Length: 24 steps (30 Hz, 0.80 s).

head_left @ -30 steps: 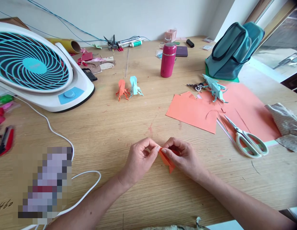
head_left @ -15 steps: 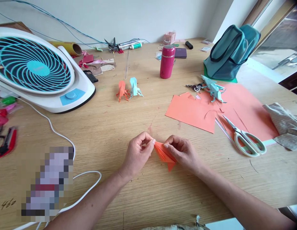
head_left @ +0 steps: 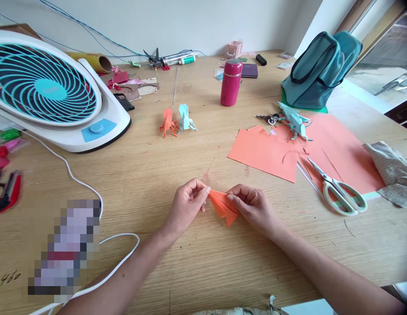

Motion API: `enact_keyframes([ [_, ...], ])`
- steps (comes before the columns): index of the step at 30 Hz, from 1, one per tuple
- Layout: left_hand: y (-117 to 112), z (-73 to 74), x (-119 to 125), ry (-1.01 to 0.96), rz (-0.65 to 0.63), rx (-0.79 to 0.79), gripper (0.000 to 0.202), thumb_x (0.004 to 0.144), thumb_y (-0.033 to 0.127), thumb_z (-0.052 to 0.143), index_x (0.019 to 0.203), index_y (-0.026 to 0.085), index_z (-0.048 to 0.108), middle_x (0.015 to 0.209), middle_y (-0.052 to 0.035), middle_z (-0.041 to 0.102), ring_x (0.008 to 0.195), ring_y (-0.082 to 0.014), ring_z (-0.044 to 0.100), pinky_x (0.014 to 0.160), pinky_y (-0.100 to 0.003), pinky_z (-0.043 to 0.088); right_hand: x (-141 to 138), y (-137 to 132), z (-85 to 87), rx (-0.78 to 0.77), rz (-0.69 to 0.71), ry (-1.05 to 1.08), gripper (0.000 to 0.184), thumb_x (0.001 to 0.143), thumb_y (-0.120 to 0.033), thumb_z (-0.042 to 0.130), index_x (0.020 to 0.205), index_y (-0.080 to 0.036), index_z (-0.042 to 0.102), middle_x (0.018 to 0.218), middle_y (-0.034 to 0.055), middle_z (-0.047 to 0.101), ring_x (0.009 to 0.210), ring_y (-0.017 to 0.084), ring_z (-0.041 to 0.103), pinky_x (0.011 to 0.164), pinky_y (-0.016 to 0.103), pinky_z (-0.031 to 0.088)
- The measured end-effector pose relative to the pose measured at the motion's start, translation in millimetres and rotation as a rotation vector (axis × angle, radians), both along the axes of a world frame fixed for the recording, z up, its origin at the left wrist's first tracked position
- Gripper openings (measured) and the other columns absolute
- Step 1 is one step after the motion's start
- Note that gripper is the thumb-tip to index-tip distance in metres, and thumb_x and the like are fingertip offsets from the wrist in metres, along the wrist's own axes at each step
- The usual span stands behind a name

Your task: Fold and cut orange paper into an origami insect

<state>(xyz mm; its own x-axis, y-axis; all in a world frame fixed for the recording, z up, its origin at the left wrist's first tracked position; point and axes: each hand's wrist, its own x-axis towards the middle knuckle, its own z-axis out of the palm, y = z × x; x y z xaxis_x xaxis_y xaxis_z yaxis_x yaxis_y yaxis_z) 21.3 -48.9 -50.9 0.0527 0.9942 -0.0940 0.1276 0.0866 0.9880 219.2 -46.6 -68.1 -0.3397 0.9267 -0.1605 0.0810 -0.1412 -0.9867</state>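
A small folded piece of orange paper is held between my two hands, its pleated layers fanning toward me and ending in a point. My left hand pinches its narrow left corner between thumb and forefinger. On the other side, my right hand grips the right edge with the thumb on top and fingers curled behind. Farther back stand an orange folded-paper figure and a light blue folded-paper figure, side by side.
Right of my hands lie scissors, orange paper sheets and a blue paper insect. A magenta flask and a teal bag stand behind. At left are a fan, a white cable and a blurred-out object.
The orange paper has shifted slightly left and tilted, and its pleats look more spread. Both hands still pinch it. The view has moved a little.
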Motion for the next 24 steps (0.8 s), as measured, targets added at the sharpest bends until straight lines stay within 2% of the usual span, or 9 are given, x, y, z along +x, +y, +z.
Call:
enact_keyframes([
  [3,4,-2.7,-4,-0.047,-0.071,-0.045,0.026,0.083,0.037,0.068,0.071,0.017,0.057,0.060,0.0053,0.052,0.048,-0.0063,0.047,0.046,-0.018,0.042,3,2,3.1,0.084,0.031,-0.078,0.032,0.094,-0.047,0.059,0.085,-0.017,0.067,0.071,0.0010,0.063,0.062,0.013,0.053,0.057,0.024,0.040],
  [7,7,-6.6,-10,-0.010,-0.202,-0.029,0.028,0.078,0.040,0.075,0.073,0.016,0.062,0.062,0.0038,0.053,0.053,-0.0075,0.046,0.045,-0.018,0.040,6,3,6.3,0.195,0.090,-0.166,0.031,0.097,-0.043,0.053,0.092,-0.018,0.070,0.079,0.0026,0.068,0.069,0.014,0.058,0.062,0.024,0.043],
  [11,5,-6.1,-12,0.105,-0.279,0.039,0.027,0.081,0.035,0.074,0.068,0.015,0.061,0.060,0.0039,0.052,0.053,-0.0065,0.042,0.046,-0.017,0.033,9,4,7.3,0.170,0.082,-0.164,0.034,0.097,-0.046,0.055,0.111,-0.018,0.070,0.069,-0.0005,0.064,0.058,0.012,0.053,0.054,0.024,0.037],
  [14,4,-4.8,-10,0.149,-0.220,0.079,0.027,0.084,0.036,0.071,0.068,0.016,0.061,0.058,0.0041,0.052,0.051,-0.0068,0.044,0.046,-0.017,0.035,12,6,9.8,0.095,0.035,-0.093,0.047,0.094,-0.053,0.058,0.126,-0.019,0.065,0.068,-0.0009,0.065,0.058,0.014,0.055,0.053,0.024,0.040],
  [18,2,-5.8,-6,0.095,-0.008,0.101,0.031,0.085,0.041,0.069,0.069,0.017,0.058,0.057,0.0053,0.051,0.047,-0.0067,0.050,0.046,-0.017,0.041,12,9,13.5,0.002,-0.024,0.044,0.064,0.089,-0.061,0.062,0.138,-0.020,0.058,0.080,0.0030,0.073,0.077,0.020,0.068,0.072,0.031,0.053],
  [20,-1,-7.4,-2,0.035,0.064,0.091,0.033,0.085,0.044,0.070,0.070,0.017,0.057,0.059,0.0054,0.052,0.047,-0.0066,0.051,0.045,-0.017,0.044,8,10,13.3,-0.053,-0.013,0.112,0.066,0.081,-0.061,0.071,0.131,-0.019,0.062,0.081,0.0044,0.074,0.080,0.021,0.070,0.076,0.034,0.054],
  [22,-4,-8.7,2,-0.030,0.101,0.068,0.034,0.084,0.046,0.071,0.071,0.017,0.057,0.060,0.0054,0.052,0.047,-0.0070,0.052,0.045,-0.018,0.047,3,8,11.6,-0.087,0.000,0.142,0.056,0.073,-0.058,0.079,0.111,-0.018,0.070,0.081,0.0055,0.075,0.079,0.021,0.070,0.075,0.033,0.055],
  [24,-8,-8.8,7,-0.081,0.107,0.036,0.034,0.083,0.047,0.072,0.072,0.017,0.058,0.061,0.0052,0.053,0.048,-0.0075,0.053,0.046,-0.018,0.050,-1,7,8.7,-0.094,-0.017,0.136,0.044,0.070,-0.056,0.082,0.089,-0.018,0.072,0.079,0.0058,0.075,0.075,0.020,0.068,0.072,0.030,0.054],
])
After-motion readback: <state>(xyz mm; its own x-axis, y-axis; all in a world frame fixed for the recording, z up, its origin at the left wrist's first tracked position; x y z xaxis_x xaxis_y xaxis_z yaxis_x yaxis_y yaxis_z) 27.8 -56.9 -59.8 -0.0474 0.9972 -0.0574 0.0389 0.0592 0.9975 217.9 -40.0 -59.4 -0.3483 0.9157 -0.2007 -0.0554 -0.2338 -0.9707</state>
